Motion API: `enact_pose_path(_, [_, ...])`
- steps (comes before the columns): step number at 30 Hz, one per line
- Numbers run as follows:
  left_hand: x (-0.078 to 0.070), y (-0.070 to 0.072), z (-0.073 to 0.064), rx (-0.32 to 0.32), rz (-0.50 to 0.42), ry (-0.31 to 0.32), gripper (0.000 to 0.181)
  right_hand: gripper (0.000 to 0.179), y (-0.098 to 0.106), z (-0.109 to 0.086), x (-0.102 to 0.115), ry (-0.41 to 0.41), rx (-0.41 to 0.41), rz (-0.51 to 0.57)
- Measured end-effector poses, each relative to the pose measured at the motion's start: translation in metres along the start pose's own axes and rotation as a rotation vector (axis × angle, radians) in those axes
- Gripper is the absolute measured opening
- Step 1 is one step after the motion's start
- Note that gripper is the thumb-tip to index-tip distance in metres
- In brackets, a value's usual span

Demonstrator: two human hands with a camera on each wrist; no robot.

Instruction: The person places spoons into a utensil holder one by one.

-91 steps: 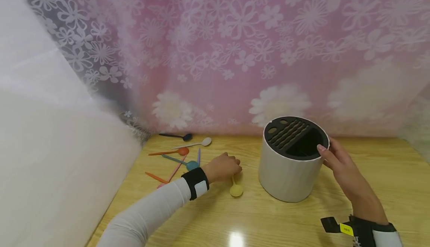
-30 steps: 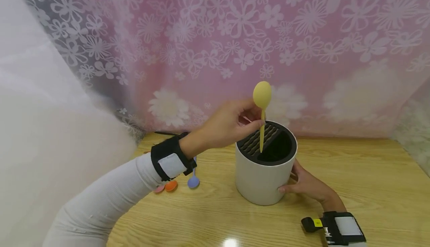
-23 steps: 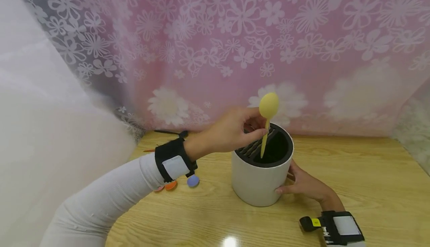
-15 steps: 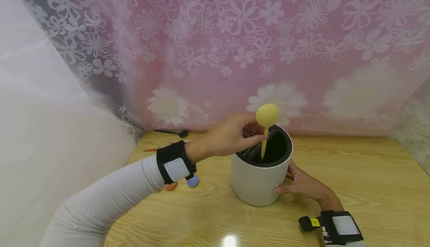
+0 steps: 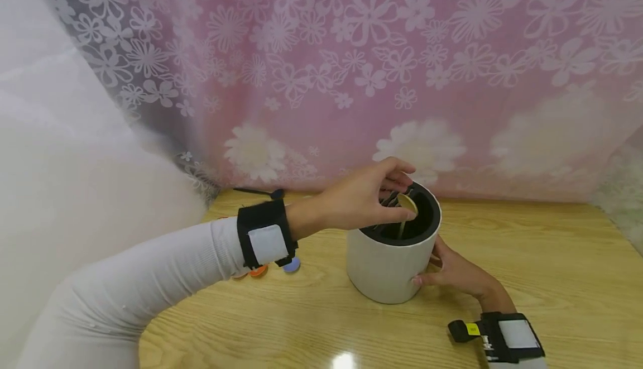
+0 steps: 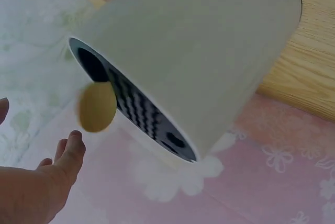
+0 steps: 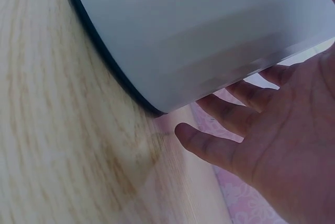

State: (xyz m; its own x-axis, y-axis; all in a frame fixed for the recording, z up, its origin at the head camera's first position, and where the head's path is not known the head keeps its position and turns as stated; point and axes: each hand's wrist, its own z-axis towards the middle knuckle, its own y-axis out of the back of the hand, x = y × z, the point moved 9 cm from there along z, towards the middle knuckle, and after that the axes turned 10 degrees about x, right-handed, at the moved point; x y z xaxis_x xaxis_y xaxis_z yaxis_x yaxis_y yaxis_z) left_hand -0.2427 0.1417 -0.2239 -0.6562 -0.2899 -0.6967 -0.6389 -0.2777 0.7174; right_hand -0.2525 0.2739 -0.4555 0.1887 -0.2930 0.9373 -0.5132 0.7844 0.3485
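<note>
We see the yellow spoon [image 5: 409,204] bowl-up in the wide compartment of the white holder [image 5: 379,271], the left hand [image 5: 374,199] beside it with thumb and fingers parted, seemingly clear of the bowl; the right hand [image 5: 459,274] rests extended fingers against the holder's side. Over the wooden table [image 5: 301,324], the left sleeve [image 5: 166,263] and wristband [image 5: 266,241] block our view, a blue spoon [image 5: 292,264] and an orange spoon [image 5: 258,271] peeking out below, a dark spoon [image 5: 277,194] beyond.
</note>
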Motion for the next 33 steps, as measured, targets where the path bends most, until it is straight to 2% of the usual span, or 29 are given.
enact_pose_path(2, [-0.004,-0.004,0.003,0.015,0.01,0.0,0.062,0.11,-0.001,0.0,0.0,-0.002,0.005,0.01])
enact_pose_path(6, [-0.019,-0.01,0.006,0.041,0.088,-0.005,0.059,0.11,-0.003,0.001,-0.002,-0.01,0.012,0.015])
enact_pose_path(8, [-0.028,-0.011,0.005,0.053,0.154,-0.025,0.055,0.107,-0.005,0.001,-0.004,-0.024,0.02,0.026])
enact_pose_path(10, [-0.039,-0.013,0.001,0.068,0.248,-0.07,0.048,0.105,-0.006,0.001,-0.005,-0.042,0.026,0.029])
enact_pose_path(12, [-0.048,-0.012,-0.006,0.085,0.335,-0.11,0.041,0.104,-0.007,0.001,-0.005,-0.045,0.03,0.032])
enact_pose_path(14, [-0.052,-0.008,-0.017,0.064,0.432,-0.157,0.035,0.103,-0.006,0.001,-0.004,-0.035,0.029,0.023])
enact_pose_path(15, [-0.051,-0.004,-0.024,0.044,0.472,-0.175,0.032,0.103,-0.005,0.0,-0.003,-0.032,0.021,0.01])
enact_pose_path(17, [-0.038,0.007,-0.039,-0.005,0.509,-0.16,0.029,0.104,-0.003,0.001,-0.003,-0.026,0.01,-0.013])
enact_pose_path(19, [-0.016,0.019,-0.055,-0.063,0.512,-0.122,0.027,0.102,-0.002,0.001,-0.004,-0.038,0.001,-0.037])
enact_pose_path(21, [0.015,0.028,-0.07,-0.1,0.471,-0.045,0.025,0.101,-0.002,0.001,-0.005,-0.052,-0.003,-0.052])
enact_pose_path(24, [0.071,0.034,-0.089,-0.129,0.412,0.086,0.023,0.101,-0.003,0.002,-0.007,-0.059,-0.002,-0.057])
enact_pose_path(26, [0.113,0.034,-0.1,-0.135,0.427,0.187,0.023,0.1,-0.004,0.002,-0.007,-0.061,-0.004,-0.052])
enact_pose_path(30, [0.201,0.031,-0.118,-0.084,0.611,0.412,0.022,0.1,-0.006,0.003,-0.006,-0.059,-0.002,-0.038])
enact_pose_path(33, [0.256,0.027,-0.128,0.002,0.782,0.524,0.017,0.1,-0.006,0.0,-0.005,-0.056,0.003,-0.034])
